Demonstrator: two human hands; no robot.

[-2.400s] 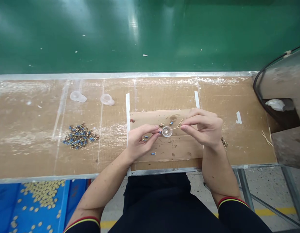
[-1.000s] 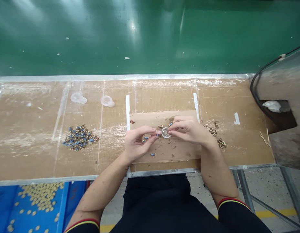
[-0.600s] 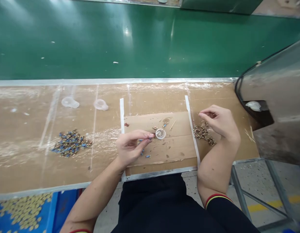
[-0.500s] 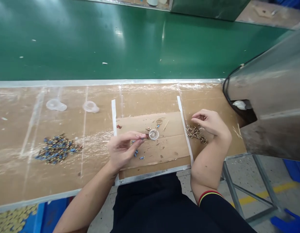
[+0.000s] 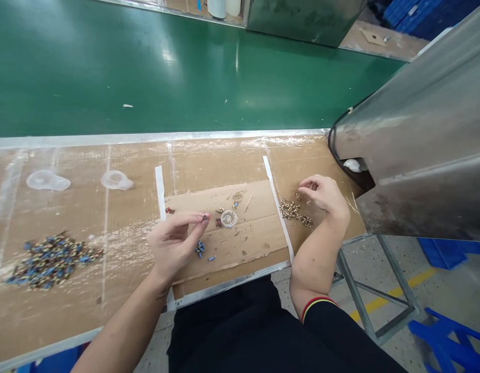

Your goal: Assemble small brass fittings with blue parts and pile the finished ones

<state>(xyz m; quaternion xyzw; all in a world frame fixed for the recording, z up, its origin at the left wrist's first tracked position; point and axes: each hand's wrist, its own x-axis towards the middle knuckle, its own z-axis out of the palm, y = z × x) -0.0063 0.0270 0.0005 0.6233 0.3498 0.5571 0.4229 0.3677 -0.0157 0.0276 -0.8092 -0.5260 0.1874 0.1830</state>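
Note:
My left hand [image 5: 175,241] is closed in a pinch, with a tiny dark piece [image 5: 205,217] between thumb and forefinger. It hovers over the left part of a cardboard sheet [image 5: 259,233]. Just right of those fingertips stands a small clear round cup [image 5: 229,218], with reddish pieces [image 5: 218,222] against its left side. Below the fingers lie a few small blue parts [image 5: 200,248]. My right hand [image 5: 323,197] has thumb and fingers drawn together above a pile of small brass-coloured parts [image 5: 290,209]. Whatever its fingertips hold is too small to make out.
A large heap of blue and brass-coloured parts [image 5: 53,259] lies on the left. Two translucent plastic pieces [image 5: 48,180] rest farther back. A thin stick [image 5: 248,203] is on the cardboard. A metal housing [image 5: 418,145] bounds the right; beyond the table runs a green surface [image 5: 146,77].
The view has swung right. My left hand has drawn back leftward from the cup, uncovering the reddish pieces beside it. My right hand stays by the brass-coloured pile, its fingertips slightly farther left over it.

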